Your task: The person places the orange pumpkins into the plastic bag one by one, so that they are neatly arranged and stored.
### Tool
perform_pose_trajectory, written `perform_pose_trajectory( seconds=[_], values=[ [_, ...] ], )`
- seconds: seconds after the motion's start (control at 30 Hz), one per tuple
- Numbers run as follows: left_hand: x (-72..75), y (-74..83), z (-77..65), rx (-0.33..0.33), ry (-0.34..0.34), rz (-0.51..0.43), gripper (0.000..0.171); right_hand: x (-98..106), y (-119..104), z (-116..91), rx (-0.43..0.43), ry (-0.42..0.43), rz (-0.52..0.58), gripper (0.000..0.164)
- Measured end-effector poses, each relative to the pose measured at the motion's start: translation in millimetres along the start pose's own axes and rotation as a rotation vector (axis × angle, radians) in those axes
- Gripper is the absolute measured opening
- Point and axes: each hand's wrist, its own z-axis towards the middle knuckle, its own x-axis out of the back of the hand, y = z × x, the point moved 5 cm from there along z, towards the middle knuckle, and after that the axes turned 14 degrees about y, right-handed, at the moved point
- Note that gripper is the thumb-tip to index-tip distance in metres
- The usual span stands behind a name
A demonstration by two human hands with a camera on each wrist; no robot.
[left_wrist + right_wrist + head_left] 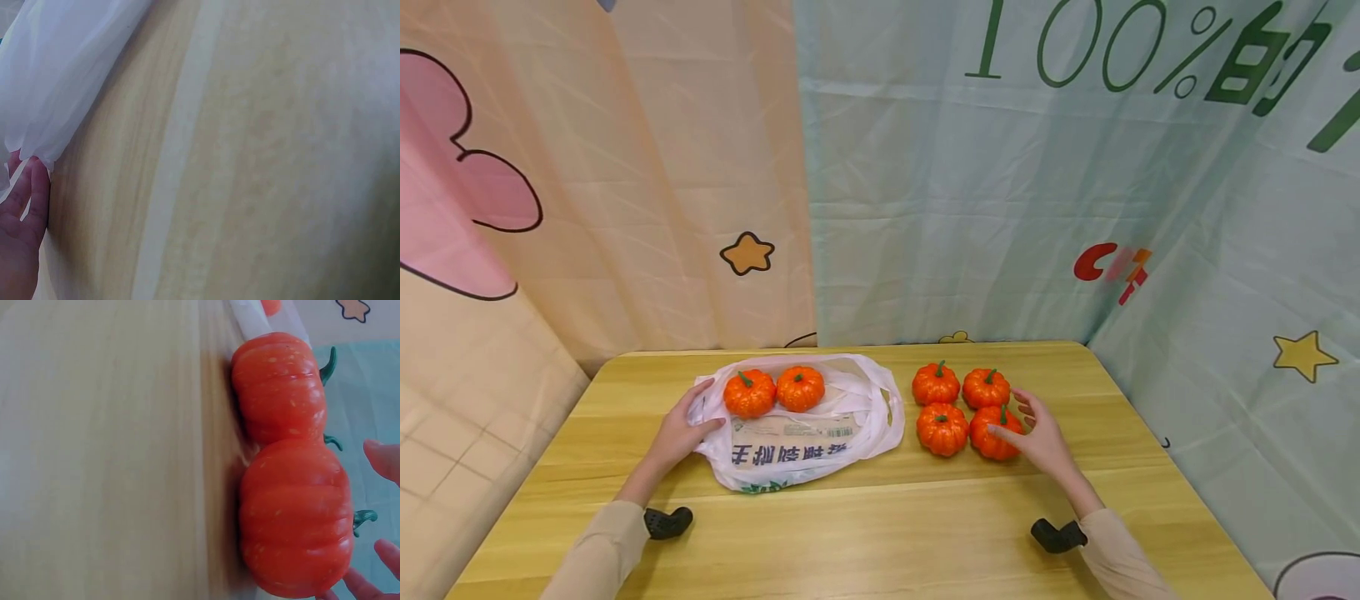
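Observation:
A white plastic bag (pixel 880 417) with dark printing lies on the table, with two small orange pumpkins (pixel 749 393) (pixel 801 388) on its left part. My left hand (pixel 679 430) holds the bag's left edge; the left wrist view shows the fingertips (pixel 39 181) at the gathered film. Right of the bag, several more pumpkins (pixel 943 429) with green stems stand close together in two rows. My right hand (pixel 1037 429) is at the front right pumpkin (pixel 992 435), thumb and fingers spread around its right side. In the right wrist view, that pumpkin (pixel 297 519) shows beside the spread fingers.
The light wooden table (pixel 865 542) has its back edge against a printed cloth curtain (pixel 955 208), which also hangs along the right side. Black wrist devices (pixel 668 523) (pixel 1058 536) sit at both sleeves.

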Motion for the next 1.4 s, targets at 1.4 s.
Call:
perform_pose_trajectory(
  seconds=[1.4],
  values=[
    [2.3,2.8,-2.2,-0.010,0.017,-0.016,0.076,-2.4,19.6,-5.3,-0.046,-0.136,-0.097,0.077]
  ],
)
